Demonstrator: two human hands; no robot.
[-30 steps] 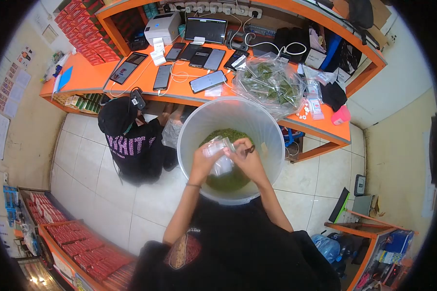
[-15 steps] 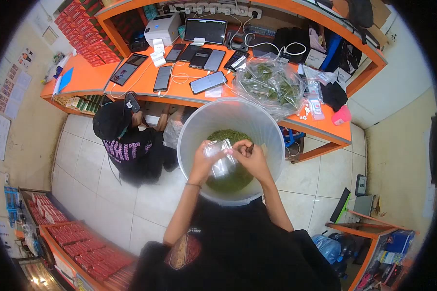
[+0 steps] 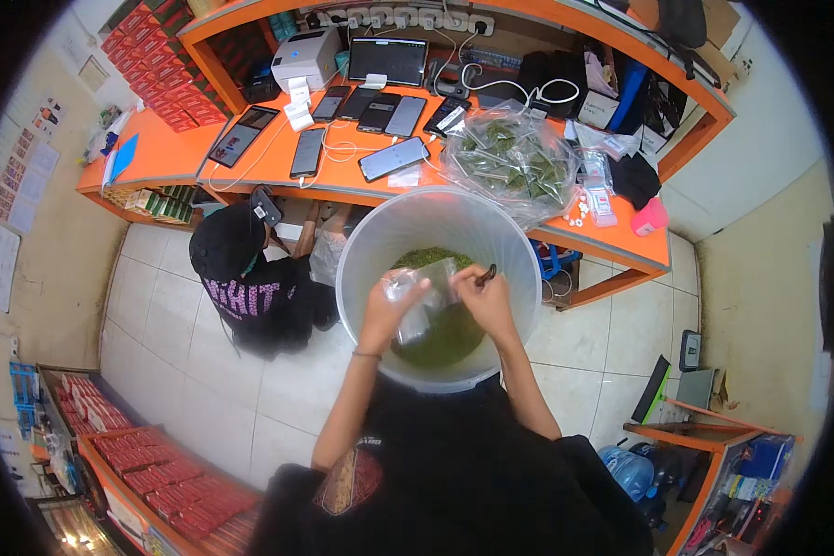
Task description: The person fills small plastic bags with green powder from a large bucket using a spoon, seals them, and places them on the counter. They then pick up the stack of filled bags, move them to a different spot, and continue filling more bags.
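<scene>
A large translucent bin (image 3: 359,243) stands before me with loose green plant material (image 3: 440,343) at its bottom. Above its opening, my left hand (image 3: 387,306) grips clear plastic bags (image 3: 417,315). My right hand (image 3: 482,295) is closed on the right edge of the clear plastic, and a small dark object (image 3: 486,274) sticks up from its fingers. What this dark object is cannot be made out.
Beyond the bin is an orange desk (image 3: 357,181) with several phones, a label printer (image 3: 306,60) and a big filled plastic bag (image 3: 510,162). A person in black (image 3: 250,278) crouches left of the bin. Red boxes (image 3: 176,482) fill shelves at lower left.
My right hand has shifted slightly right, and the plastic between my hands is more spread out. The crouching person has moved slightly right and down.
</scene>
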